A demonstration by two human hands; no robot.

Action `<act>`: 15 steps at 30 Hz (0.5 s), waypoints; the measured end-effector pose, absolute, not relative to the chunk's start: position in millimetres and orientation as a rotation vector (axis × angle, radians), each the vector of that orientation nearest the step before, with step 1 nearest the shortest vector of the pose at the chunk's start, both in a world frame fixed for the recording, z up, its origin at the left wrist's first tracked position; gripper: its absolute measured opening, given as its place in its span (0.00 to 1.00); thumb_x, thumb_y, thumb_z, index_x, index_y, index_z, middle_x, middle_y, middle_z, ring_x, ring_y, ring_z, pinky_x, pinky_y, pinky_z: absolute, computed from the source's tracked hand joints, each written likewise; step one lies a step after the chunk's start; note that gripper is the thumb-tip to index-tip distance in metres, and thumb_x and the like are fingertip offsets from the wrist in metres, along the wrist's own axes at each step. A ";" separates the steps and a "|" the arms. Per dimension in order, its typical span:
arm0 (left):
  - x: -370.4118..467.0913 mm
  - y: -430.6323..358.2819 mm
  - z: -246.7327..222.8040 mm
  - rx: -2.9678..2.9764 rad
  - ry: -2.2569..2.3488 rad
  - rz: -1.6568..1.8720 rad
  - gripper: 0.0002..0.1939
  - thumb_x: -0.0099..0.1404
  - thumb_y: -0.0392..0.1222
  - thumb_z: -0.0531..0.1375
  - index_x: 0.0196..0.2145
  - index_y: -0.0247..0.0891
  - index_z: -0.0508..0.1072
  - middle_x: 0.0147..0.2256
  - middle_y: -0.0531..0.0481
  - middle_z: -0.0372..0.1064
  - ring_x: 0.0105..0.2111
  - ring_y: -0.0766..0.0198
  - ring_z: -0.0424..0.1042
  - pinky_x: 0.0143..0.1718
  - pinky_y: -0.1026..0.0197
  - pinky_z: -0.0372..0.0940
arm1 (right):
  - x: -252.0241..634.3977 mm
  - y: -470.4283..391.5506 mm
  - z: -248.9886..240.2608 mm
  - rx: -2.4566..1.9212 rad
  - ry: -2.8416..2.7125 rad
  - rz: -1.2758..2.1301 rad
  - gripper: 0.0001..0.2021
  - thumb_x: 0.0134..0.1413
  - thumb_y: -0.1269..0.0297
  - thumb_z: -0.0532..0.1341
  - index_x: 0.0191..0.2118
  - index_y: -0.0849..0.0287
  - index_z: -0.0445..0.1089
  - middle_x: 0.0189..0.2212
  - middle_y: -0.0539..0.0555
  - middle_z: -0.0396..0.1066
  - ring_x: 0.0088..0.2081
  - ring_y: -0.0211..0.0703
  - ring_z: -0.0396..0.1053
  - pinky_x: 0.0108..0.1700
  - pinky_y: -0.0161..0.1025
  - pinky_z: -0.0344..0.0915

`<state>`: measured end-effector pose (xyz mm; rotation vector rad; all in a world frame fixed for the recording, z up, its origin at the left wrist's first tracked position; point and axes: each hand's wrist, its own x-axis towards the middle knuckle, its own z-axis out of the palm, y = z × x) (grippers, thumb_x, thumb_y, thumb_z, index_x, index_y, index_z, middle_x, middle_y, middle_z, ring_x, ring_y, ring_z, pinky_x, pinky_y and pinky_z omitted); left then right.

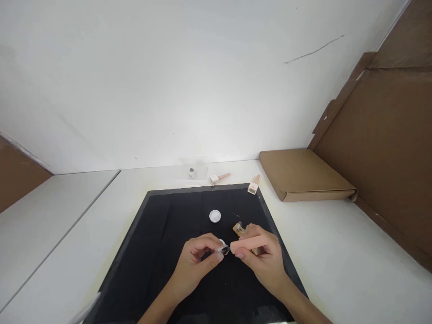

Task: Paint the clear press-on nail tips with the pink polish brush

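Over the black mat (182, 216), my left hand (199, 260) pinches a small, partly clear piece (222, 249) between thumb and fingertips. My right hand (265, 256) is closed around a pink handle (248, 243), whose thin dark tip points left and meets the small piece. Beneath and behind my right fingers shows a yellowish block (238, 228) with a metal part on it; most of it is hidden. A white round dish (215, 216) sits on the mat just beyond my hands. What exactly the small piece is cannot be made out.
Two pale bottles with pink handles (214, 179) (253, 187) lie by the mat's far edge. Left of them is a clear tray (201, 173) holding a small object. A flat cardboard box (307, 173) rests at the back right, beside a tall cardboard panel (381, 144).
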<state>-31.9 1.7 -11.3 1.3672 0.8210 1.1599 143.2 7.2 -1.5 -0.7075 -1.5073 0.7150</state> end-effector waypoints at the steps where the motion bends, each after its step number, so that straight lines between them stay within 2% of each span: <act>1: -32.0 1.9 -11.3 1.368 0.823 1.159 0.07 0.58 0.41 0.65 0.26 0.36 0.78 0.26 0.47 0.71 0.27 0.66 0.68 0.30 0.64 0.62 | 143.2 7.1 -1.3 -0.721 -1.506 0.715 0.09 0.52 0.59 0.66 0.25 0.57 0.71 0.18 0.47 0.64 0.20 0.36 0.61 0.21 0.35 0.59; 5: -32.3 1.6 -11.6 1.357 0.829 1.160 0.08 0.57 0.42 0.65 0.25 0.36 0.78 0.26 0.48 0.71 0.27 0.66 0.67 0.30 0.63 0.62 | 143.7 7.0 -1.9 -0.736 -1.514 0.732 0.08 0.51 0.60 0.66 0.27 0.57 0.71 0.19 0.47 0.65 0.20 0.36 0.62 0.21 0.35 0.60; 9: -31.9 0.8 -11.8 1.295 0.817 1.174 0.07 0.57 0.42 0.66 0.25 0.36 0.78 0.26 0.48 0.71 0.27 0.66 0.68 0.30 0.64 0.62 | 144.6 6.3 -2.7 -0.675 -1.496 0.789 0.03 0.55 0.63 0.64 0.32 0.55 0.72 0.23 0.50 0.70 0.23 0.37 0.65 0.24 0.35 0.63; 15: -31.3 0.6 -11.6 1.221 0.817 1.166 0.06 0.56 0.41 0.66 0.24 0.36 0.77 0.26 0.49 0.72 0.27 0.67 0.69 0.30 0.64 0.62 | 147.2 5.3 -1.7 -0.643 -1.389 0.889 0.04 0.59 0.62 0.61 0.35 0.52 0.73 0.31 0.53 0.73 0.34 0.42 0.71 0.32 0.37 0.69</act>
